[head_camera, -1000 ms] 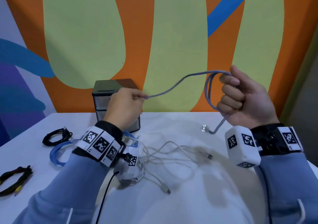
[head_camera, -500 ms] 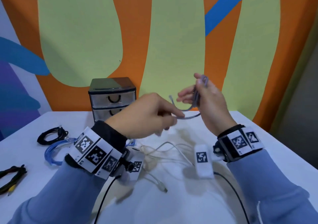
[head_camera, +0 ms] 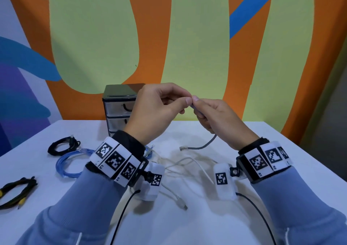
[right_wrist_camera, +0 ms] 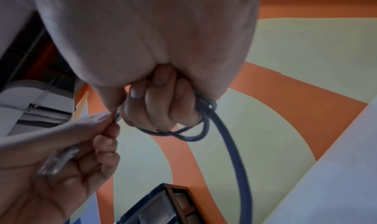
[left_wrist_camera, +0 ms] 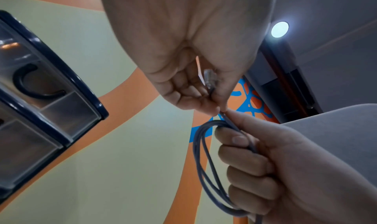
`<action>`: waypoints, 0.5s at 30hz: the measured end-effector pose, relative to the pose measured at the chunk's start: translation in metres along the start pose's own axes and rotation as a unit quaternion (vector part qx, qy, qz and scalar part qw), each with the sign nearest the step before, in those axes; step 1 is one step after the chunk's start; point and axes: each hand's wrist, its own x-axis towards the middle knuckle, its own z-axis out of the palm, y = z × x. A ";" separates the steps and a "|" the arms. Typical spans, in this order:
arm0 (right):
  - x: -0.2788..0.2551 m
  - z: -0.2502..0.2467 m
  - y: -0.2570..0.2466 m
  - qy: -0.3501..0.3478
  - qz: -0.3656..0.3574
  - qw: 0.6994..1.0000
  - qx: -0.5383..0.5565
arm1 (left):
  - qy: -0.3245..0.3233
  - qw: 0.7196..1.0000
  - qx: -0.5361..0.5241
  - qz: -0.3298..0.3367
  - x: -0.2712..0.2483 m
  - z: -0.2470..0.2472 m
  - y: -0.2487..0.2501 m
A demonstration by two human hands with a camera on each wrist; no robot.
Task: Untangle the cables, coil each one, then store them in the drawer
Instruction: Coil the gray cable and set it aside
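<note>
Both hands meet above the table in front of the drawer unit (head_camera: 120, 109). My right hand (head_camera: 216, 118) grips a small coil of grey network cable (left_wrist_camera: 204, 163), its loops wrapped round the curled fingers (right_wrist_camera: 161, 108). One end with a clear plug (head_camera: 183, 148) hangs down to the table. My left hand (head_camera: 159, 109) pinches the cable's other end between thumb and forefinger, and the clear plug (left_wrist_camera: 210, 77) lies inside its palm (right_wrist_camera: 57, 161). A tangle of white cables (head_camera: 187, 165) lies on the table under the hands.
A coiled blue cable (head_camera: 69, 162), a coiled black cable (head_camera: 62, 146) and a black-and-yellow cable (head_camera: 16, 190) lie on the left of the white table (head_camera: 300, 169). The drawers look closed. A painted wall stands right behind.
The hands came together from wide apart. The long stretch of grey cable between them has been wound into the coil in the right hand, and both hands have dropped lower.
</note>
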 end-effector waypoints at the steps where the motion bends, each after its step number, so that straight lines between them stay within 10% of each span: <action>1: -0.001 0.000 -0.002 0.001 -0.007 1.000 0.003 | 0.004 1.000 -0.001 0.008 0.000 -0.001 -0.001; 7: -0.002 0.001 -0.005 -0.026 0.015 0.995 0.100 | 0.029 0.998 -0.029 0.045 0.003 -0.001 -0.001; 15: 0.003 0.011 0.005 -0.029 0.081 0.965 0.247 | 0.058 0.980 -0.173 -0.075 0.004 0.005 -0.004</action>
